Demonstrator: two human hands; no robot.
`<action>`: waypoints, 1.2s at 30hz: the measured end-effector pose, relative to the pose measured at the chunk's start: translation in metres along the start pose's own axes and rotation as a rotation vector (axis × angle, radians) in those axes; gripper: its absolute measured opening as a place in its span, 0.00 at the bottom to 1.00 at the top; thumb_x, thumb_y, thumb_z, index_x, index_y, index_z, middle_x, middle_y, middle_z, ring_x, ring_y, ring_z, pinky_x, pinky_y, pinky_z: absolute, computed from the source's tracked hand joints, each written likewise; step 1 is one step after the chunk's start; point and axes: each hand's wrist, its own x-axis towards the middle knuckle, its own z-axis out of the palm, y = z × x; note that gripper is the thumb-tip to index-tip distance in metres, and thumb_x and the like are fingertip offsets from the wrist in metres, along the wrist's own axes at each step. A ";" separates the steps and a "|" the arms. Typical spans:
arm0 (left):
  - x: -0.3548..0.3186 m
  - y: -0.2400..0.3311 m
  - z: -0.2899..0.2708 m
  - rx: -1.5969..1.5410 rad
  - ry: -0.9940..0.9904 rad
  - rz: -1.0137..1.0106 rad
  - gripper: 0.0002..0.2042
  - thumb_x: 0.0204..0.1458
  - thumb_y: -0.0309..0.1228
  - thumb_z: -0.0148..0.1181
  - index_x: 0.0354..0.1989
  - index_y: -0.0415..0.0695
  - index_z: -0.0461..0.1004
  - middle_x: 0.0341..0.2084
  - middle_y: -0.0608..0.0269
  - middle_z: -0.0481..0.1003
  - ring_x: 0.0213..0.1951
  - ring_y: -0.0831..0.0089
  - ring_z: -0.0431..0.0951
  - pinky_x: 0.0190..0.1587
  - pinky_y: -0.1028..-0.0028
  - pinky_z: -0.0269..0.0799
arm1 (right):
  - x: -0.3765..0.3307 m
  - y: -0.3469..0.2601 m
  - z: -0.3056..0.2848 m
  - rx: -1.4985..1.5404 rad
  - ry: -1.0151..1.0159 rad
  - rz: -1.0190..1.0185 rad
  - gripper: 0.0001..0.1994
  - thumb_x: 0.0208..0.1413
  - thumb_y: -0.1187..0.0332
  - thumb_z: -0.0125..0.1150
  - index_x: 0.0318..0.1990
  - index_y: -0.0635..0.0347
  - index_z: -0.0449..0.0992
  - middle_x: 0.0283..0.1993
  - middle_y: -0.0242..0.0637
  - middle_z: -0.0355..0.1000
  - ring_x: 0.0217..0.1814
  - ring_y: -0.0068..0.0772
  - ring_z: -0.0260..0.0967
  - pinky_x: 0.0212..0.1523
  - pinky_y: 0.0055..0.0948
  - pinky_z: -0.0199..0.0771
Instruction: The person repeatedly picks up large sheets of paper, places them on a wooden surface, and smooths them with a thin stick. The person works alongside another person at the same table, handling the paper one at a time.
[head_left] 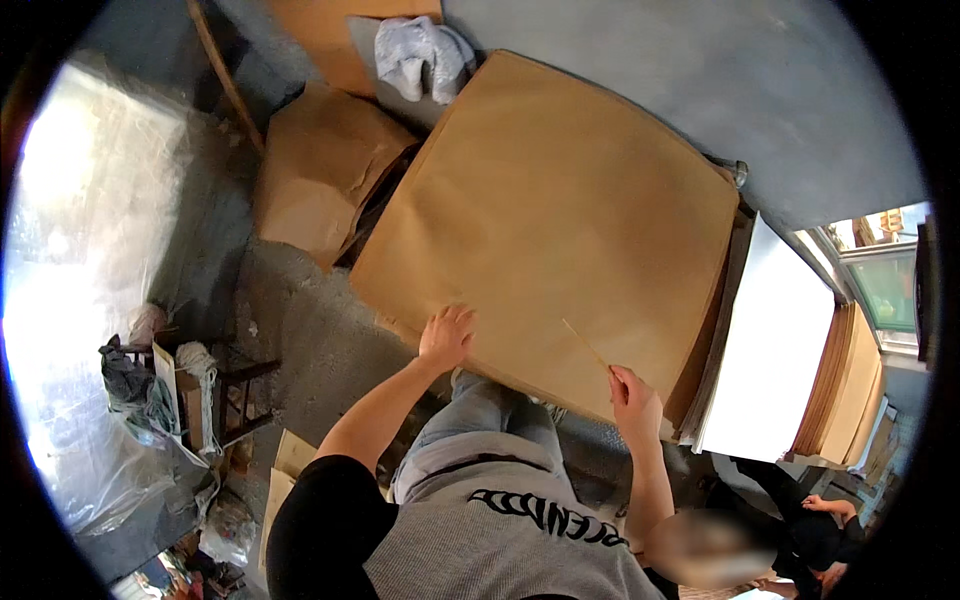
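Note:
A broad stack of large brown paper sheets (560, 210) lies in front of me, its top sheet smooth and slightly rounded at the edges. My left hand (447, 337) rests palm down on the near left edge of the top sheet, fingers laid out on the paper. In my right hand (635, 400), at the near right edge, a thin pale stick (585, 342) is pinched between thumb and fingers. It slants up and left over the sheet; whether its tip touches the paper I cannot tell.
Brown wrapped bundle (325, 165) on the left, with a grey-white cloth (425, 58) behind. A white sheet stack (768, 340) and a brown board stack (845, 385) stand right. A cluttered stool (235, 385) and plastic sheeting (90, 250) are far left. Another person (825, 525) is at lower right.

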 end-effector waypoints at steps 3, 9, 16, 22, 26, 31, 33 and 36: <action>-0.013 -0.016 0.003 0.024 0.099 -0.243 0.22 0.43 0.30 0.52 0.50 0.42 0.60 0.51 0.55 0.58 0.51 0.53 0.59 0.50 0.62 0.59 | 0.008 -0.012 0.007 0.010 -0.063 -0.012 0.09 0.51 0.63 0.50 0.38 0.52 0.72 0.29 0.39 0.71 0.30 0.43 0.69 0.28 0.35 0.67; -0.022 -0.052 0.034 -1.170 0.318 -1.461 0.13 0.45 0.35 0.54 0.38 0.41 0.68 0.35 0.58 0.67 0.39 0.62 0.68 0.40 0.63 0.65 | 0.026 -0.001 0.037 -0.005 -0.217 -0.150 0.09 0.51 0.62 0.50 0.37 0.52 0.73 0.31 0.40 0.71 0.31 0.42 0.69 0.29 0.34 0.67; -0.002 -0.120 0.061 -1.723 0.520 -1.381 0.15 0.46 0.34 0.53 0.42 0.42 0.66 0.35 0.59 0.68 0.33 0.64 0.70 0.30 0.65 0.69 | 0.038 -0.016 0.063 0.034 -0.276 -0.276 0.10 0.50 0.64 0.51 0.37 0.55 0.73 0.28 0.41 0.71 0.28 0.38 0.70 0.28 0.31 0.67; 0.028 -0.079 -0.014 -1.524 0.427 -1.540 0.19 0.48 0.34 0.50 0.49 0.43 0.61 0.46 0.58 0.64 0.46 0.62 0.65 0.43 0.57 0.65 | 0.051 -0.042 0.069 -0.047 -0.319 -0.166 0.10 0.50 0.63 0.50 0.37 0.54 0.74 0.30 0.41 0.72 0.31 0.40 0.69 0.31 0.34 0.68; 0.032 -0.135 0.016 -1.790 0.154 -1.404 0.23 0.48 0.38 0.49 0.53 0.44 0.58 0.52 0.58 0.59 0.53 0.60 0.58 0.50 0.54 0.57 | 0.074 -0.060 0.091 -0.031 -0.256 -0.203 0.10 0.51 0.60 0.48 0.34 0.52 0.74 0.29 0.43 0.71 0.29 0.45 0.69 0.28 0.39 0.68; 0.011 -0.194 0.078 -1.924 -0.232 -1.374 0.25 0.48 0.42 0.47 0.53 0.43 0.56 0.51 0.56 0.60 0.53 0.60 0.59 0.51 0.54 0.54 | 0.136 -0.129 0.125 -0.118 -0.189 -0.218 0.12 0.50 0.71 0.48 0.43 0.53 0.70 0.28 0.46 0.70 0.30 0.44 0.68 0.29 0.35 0.68; 0.000 -0.182 0.075 -1.595 -0.334 -1.506 0.23 0.48 0.43 0.47 0.51 0.43 0.58 0.48 0.54 0.63 0.50 0.61 0.63 0.49 0.56 0.59 | 0.172 -0.169 0.140 -0.029 -0.154 -0.300 0.14 0.51 0.72 0.46 0.47 0.49 0.68 0.27 0.47 0.69 0.28 0.44 0.68 0.28 0.37 0.67; -0.003 -0.168 -0.017 -1.557 -0.675 -1.303 0.20 0.49 0.41 0.47 0.47 0.43 0.61 0.44 0.53 0.67 0.43 0.63 0.69 0.42 0.61 0.66 | 0.234 -0.237 0.168 -0.227 -0.087 -0.275 0.16 0.52 0.71 0.44 0.49 0.44 0.68 0.24 0.45 0.68 0.27 0.42 0.67 0.25 0.39 0.65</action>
